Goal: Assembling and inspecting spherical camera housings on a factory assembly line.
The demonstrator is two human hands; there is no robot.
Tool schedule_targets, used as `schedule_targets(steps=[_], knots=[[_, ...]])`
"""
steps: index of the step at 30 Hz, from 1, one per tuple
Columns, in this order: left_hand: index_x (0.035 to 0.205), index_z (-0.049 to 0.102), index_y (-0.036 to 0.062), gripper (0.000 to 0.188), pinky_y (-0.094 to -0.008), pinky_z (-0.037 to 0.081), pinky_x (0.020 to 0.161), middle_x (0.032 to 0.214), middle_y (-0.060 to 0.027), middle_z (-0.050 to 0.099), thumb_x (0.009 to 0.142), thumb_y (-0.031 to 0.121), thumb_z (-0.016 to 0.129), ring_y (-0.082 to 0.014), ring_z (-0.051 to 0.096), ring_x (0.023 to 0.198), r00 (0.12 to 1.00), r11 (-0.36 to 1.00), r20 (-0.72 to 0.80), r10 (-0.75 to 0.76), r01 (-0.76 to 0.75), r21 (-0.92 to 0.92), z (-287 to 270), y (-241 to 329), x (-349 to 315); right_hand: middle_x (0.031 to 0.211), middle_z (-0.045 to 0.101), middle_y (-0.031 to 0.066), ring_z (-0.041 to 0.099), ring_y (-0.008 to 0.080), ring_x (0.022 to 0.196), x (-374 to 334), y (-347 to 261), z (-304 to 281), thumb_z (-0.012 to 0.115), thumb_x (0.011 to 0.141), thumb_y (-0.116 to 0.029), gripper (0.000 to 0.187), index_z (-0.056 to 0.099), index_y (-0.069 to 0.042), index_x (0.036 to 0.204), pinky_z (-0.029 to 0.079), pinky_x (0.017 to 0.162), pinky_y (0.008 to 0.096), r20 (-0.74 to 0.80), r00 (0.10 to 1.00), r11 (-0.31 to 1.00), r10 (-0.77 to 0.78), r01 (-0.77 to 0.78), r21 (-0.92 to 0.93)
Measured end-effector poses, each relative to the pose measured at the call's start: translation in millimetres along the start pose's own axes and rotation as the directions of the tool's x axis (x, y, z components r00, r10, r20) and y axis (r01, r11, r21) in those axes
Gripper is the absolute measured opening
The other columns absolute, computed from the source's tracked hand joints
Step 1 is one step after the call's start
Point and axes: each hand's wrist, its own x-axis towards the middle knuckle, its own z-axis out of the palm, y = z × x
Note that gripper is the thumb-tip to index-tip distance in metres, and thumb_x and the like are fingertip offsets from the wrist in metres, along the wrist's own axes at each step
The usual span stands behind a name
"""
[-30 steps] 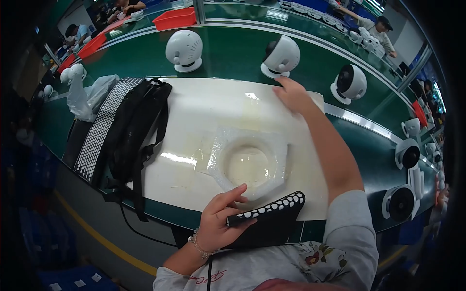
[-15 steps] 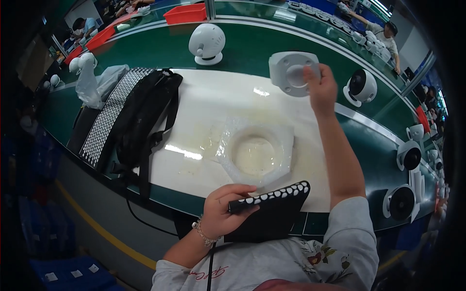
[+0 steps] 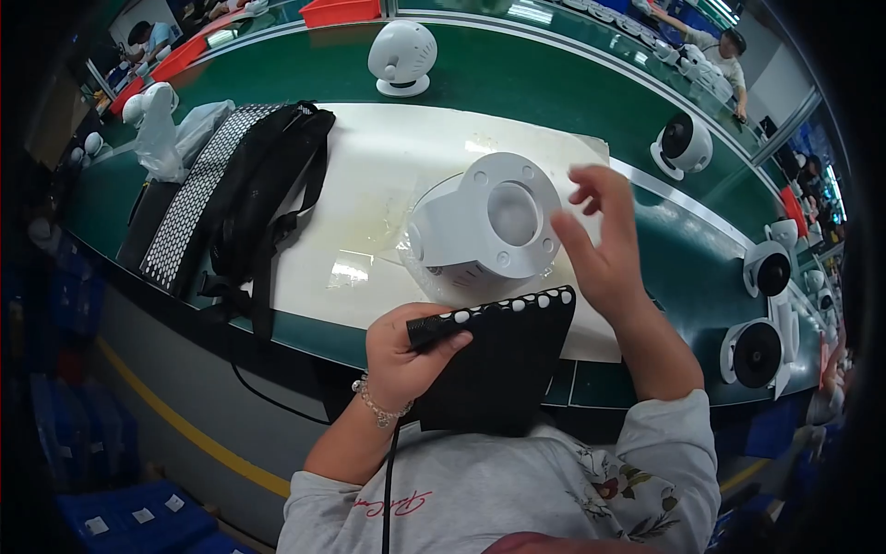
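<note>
My left hand (image 3: 403,353) grips a black sheet with white dots (image 3: 503,355) by its edge, close to my body. A white desk fan (image 3: 484,226) rests base up on a plastic-wrapped white ring-shaped holder (image 3: 426,277), which it mostly covers. Its round base shows a central recess and several small round spots toward me. Just right of the base, my right hand (image 3: 604,240) is open and apart from it, fingers spread and a little blurred.
At left lie a black bag with straps (image 3: 268,198) and another white-dotted black sheet (image 3: 198,212). White fans stand behind (image 3: 403,60) and at right (image 3: 683,146), several more along the right edge. Red bins (image 3: 340,11) and other people are farther back.
The white fan has come down and toward me onto the ring-shaped holder, and my right hand has let go of it. My left hand still holds the dotted sheet.
</note>
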Motion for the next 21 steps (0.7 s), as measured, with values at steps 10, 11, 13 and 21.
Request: schedule_targets(steps=[10, 11, 13, 21], knots=[[0.076, 0.061, -0.0001, 0.018, -0.0239, 0.044, 0.054, 0.071, -0.0066, 0.06, 0.064, 0.004, 0.074, -0.0139, 0.056, 0.058, 0.991, 0.988, 0.033, 0.131, -0.133, 0.073, 0.7, 0.7, 2.7, 0.11, 0.053, 0.0037, 0.046, 0.0249, 0.105, -27.3, -31.9, 3.7, 0.068, 0.066, -0.013, 0.017, 0.061, -0.01, 0.081, 0.033, 0.086, 0.0357, 0.348, 0.831, 0.851, -0.435, 0.506, -0.144], [0.076, 0.061, -0.0003, 0.018, -0.0239, 0.044, 0.053, 0.07, -0.0067, 0.06, 0.064, 0.004, 0.074, -0.0139, 0.056, 0.058, 0.992, 0.989, 0.033, 0.124, -0.126, 0.08, 0.5, 0.7, 2.4, 0.109, 0.053, 0.0036, 0.046, 0.0247, 0.106, -28.0, -28.5, 5.1, 0.068, 0.065, -0.012, 0.016, 0.06, -0.011, 0.079, 0.033, 0.086, 0.036, 0.356, 0.813, 0.843, -0.46, 0.526, -0.112], [0.076, 0.062, -0.0005, 0.018, -0.0239, 0.043, 0.053, 0.07, -0.0067, 0.06, 0.064, 0.004, 0.074, -0.0139, 0.056, 0.058, 0.993, 0.989, 0.03, 0.115, -0.118, 0.088, 0.6, -0.4, 0.8, 0.109, 0.053, 0.0034, 0.046, 0.0244, 0.106, -28.8, -25.7, 3.4, 0.068, 0.064, -0.01, 0.016, 0.06, -0.011, 0.078, 0.033, 0.086, 0.0363, 0.365, 0.794, 0.834, -0.486, 0.546, -0.078], [0.073, 0.063, -0.0005, 0.015, -0.0237, 0.042, 0.05, 0.063, -0.0063, 0.058, 0.065, 0.006, 0.074, -0.0147, 0.054, 0.054, 0.999, 0.997, 0.006, 0.046, -0.046, 0.057, 0.0, -0.3, -0.6, 0.086, 0.061, 0.0023, 0.056, 0.0237, 0.088, -31.3, -22.0, 5.4, 0.068, 0.063, 0.001, 0.034, 0.049, -0.012, 0.088, 0.036, 0.072, 0.0348, 0.302, 0.77, 0.774, -0.562, 0.618, -0.137]])
